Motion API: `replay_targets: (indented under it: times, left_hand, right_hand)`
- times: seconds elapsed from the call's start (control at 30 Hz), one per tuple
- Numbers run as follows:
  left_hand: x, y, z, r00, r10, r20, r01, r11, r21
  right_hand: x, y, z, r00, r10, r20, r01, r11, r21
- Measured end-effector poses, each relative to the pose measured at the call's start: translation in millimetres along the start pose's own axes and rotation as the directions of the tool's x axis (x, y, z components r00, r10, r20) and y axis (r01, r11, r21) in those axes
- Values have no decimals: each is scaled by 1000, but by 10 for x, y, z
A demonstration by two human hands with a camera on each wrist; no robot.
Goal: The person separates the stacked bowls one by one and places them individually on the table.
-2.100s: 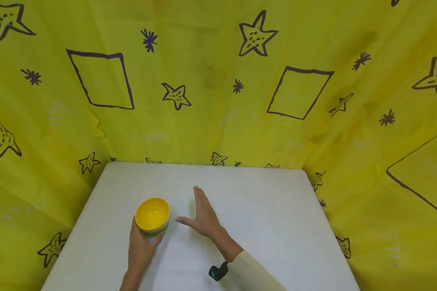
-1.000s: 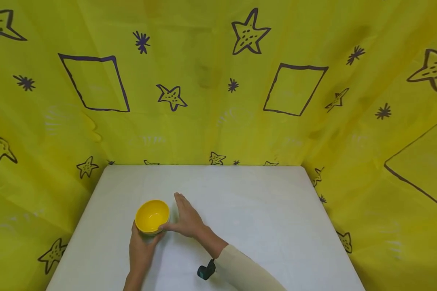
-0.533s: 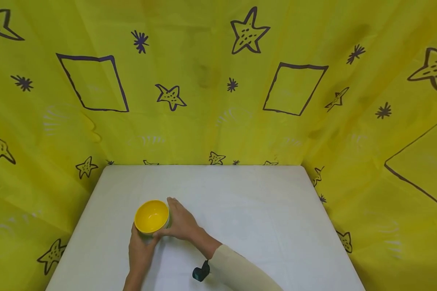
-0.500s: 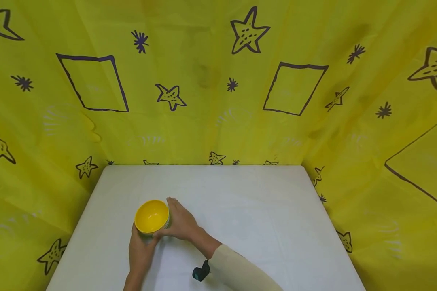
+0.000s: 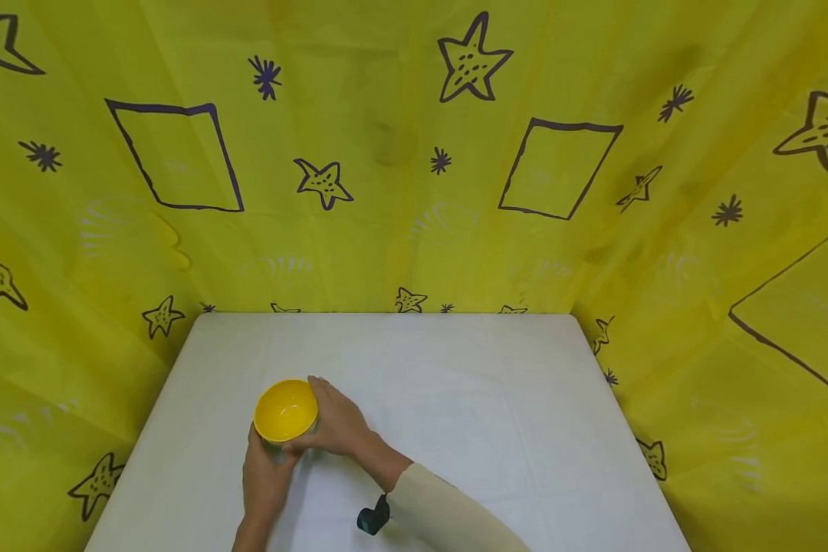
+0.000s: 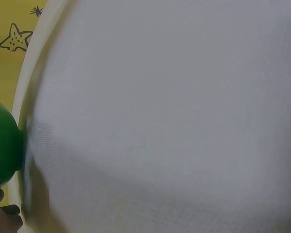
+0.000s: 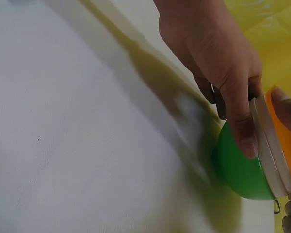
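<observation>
A stack of bowls stands on the white table, at left in the head view. The top one is a yellow bowl (image 5: 286, 412), its inside facing up. Beneath it, the right wrist view shows pale rims (image 7: 270, 148) and a green bowl (image 7: 240, 167) at the bottom. My left hand (image 5: 265, 477) grips the stack from the near left, its thumb pressed against the green bowl. My right hand (image 5: 338, 418) wraps the right side, its thumb on the yellow bowl near the pale rims. At the left wrist view's edge, the green bowl (image 6: 2, 143) shows beside fingertips (image 6: 9, 216).
The white table (image 5: 455, 399) reaches back to a yellow curtain (image 5: 386, 253) printed with stars and frames, which also closes off both sides. A small dark device (image 5: 372, 517) shows below my right wrist, beside the beige sleeve (image 5: 445, 510).
My right hand has come in from the right and taken hold of the stack's upper part, its thumb sliding round the near side. My left hand keeps its hold; the stack has hardly moved.
</observation>
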State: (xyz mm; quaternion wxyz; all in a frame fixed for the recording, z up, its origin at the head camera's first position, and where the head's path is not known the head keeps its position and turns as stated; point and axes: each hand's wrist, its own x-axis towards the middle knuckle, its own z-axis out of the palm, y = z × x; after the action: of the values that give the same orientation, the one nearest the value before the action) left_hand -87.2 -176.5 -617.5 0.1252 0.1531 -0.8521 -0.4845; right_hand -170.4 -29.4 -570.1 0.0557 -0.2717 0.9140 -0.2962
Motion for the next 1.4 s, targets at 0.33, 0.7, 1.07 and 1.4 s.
replay_targets:
  times: [0.33, 0.7, 1.07, 1.4]
  left_hand:
    - [-2, 3, -13, 1000, -14, 12, 14, 1000, -11]
    - [-13, 21, -21, 999, -42, 26, 42, 999, -6]
    - [-23, 18, -16, 1000, 2, 12, -2, 1000, -11]
    - [9, -4, 1, 1000, 10, 4, -10, 1000, -10]
  right_hand:
    - [24, -33, 15, 999, -18, -26, 19, 999, 27]
    - [35, -50, -3, 1000, -1, -22, 2, 1000, 19]
    - [43, -38, -5, 999, -20, -49, 22, 998, 50]
    - [49, -61, -87, 995, -30, -98, 34, 999, 41]
